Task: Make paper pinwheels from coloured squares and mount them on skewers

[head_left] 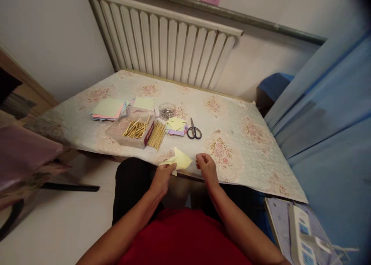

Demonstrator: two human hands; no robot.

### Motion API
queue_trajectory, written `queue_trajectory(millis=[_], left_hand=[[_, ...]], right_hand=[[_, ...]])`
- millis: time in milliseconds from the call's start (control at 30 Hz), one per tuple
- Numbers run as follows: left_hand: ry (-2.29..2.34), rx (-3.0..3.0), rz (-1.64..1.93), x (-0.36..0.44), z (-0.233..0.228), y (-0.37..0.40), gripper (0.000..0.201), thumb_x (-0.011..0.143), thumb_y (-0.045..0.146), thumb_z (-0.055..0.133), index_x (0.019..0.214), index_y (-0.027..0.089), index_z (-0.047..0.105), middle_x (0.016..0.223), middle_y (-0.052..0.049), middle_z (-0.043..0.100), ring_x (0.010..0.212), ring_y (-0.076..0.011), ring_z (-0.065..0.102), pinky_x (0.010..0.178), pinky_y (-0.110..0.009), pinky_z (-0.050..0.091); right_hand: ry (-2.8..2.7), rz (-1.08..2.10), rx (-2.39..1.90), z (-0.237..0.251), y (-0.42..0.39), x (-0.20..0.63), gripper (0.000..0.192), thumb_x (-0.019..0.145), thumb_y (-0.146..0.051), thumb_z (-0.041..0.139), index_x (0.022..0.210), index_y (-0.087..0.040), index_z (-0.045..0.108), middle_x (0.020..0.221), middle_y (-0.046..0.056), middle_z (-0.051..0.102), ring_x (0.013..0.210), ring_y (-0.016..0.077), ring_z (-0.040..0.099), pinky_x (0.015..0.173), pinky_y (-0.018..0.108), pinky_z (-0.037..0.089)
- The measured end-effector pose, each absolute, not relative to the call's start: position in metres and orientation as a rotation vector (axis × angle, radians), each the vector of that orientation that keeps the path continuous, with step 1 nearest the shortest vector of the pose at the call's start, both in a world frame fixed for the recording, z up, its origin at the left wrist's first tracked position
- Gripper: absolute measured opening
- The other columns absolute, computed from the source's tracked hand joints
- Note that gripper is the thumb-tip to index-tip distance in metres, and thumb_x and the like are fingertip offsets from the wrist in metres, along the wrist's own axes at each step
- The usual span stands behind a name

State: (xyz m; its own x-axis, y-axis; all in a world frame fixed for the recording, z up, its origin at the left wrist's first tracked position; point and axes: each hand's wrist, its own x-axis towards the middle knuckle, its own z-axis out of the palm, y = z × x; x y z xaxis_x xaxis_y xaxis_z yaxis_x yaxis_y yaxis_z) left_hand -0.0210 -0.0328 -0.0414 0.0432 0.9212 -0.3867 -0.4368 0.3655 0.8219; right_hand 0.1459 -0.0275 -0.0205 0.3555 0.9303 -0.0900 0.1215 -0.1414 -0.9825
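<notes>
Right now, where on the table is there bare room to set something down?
Bare cloth lies right of the scissors, out to the table edge, and along the back by the radiator. It is crowded from the paper stack through the stick box to the scissors.

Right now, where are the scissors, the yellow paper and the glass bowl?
scissors (pixel 194 132): head view, on the handles.
yellow paper (pixel 182 160): head view, on its flat middle.
glass bowl (pixel 167 111): head view, on its contents.
</notes>
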Motion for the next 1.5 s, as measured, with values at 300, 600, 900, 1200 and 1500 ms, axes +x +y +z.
queue_trajectory(millis=[300,600,900,1200,1500], left_hand=[[0.961,0.784,0.767,-0.026,-0.020,-0.035,0.015,0.057,0.026,0.074,0.066,0.014,0.072,0.063,-0.008,0.070,0.052,-0.0181,0.059,0.049,-0.025,0.037],[0.992,1.045,0.607,-0.033,-0.023,-0.028,0.009,0.058,0.021,0.068,0.062,0.014,0.070,0.057,-0.005,0.065,0.046,-0.0136,0.051,0.046,-0.023,0.032],[1.052,1.378,0.451,-0.031,-0.022,-0.022,0.011,0.061,0.019,0.054,0.065,0.014,0.062,0.057,0.003,0.056,0.051,-0.0096,0.044,0.048,-0.021,0.028],[1.081,1.465,0.443,-0.031,-0.033,-0.022,0.013,0.062,0.020,0.053,0.066,0.015,0.063,0.060,0.001,0.059,0.054,-0.0120,0.047,0.051,-0.023,0.030],[1.439,1.161,0.992,-0.043,-0.017,-0.024,0.041,0.060,0.032,0.072,0.097,0.016,0.064,0.088,-0.006,0.065,0.080,-0.0199,0.060,0.075,-0.030,0.043]], right_hand=[[-1.174,1.803,-1.164,-0.009,-0.015,0.163,0.039,0.068,-0.050,0.068,0.082,-0.013,0.068,0.072,0.003,0.067,0.062,0.0129,0.059,0.060,0.024,0.045],[-1.699,1.637,-1.287,0.001,-0.010,0.163,0.018,0.062,-0.027,0.072,0.075,-0.016,0.071,0.064,-0.002,0.065,0.055,0.0104,0.054,0.053,0.020,0.040],[-2.064,1.483,-1.472,0.010,-0.013,0.154,0.012,0.067,-0.020,0.059,0.071,-0.014,0.068,0.061,-0.004,0.059,0.056,0.0081,0.048,0.050,0.018,0.033],[-1.954,1.523,-1.465,-0.015,-0.020,0.152,0.008,0.066,-0.022,0.055,0.065,-0.015,0.060,0.058,-0.006,0.048,0.053,0.0068,0.039,0.048,0.019,0.027],[-1.479,1.514,-1.465,-0.039,-0.016,0.155,0.014,0.066,-0.029,0.058,0.064,-0.015,0.057,0.055,-0.007,0.049,0.049,0.0068,0.038,0.049,0.020,0.028]])
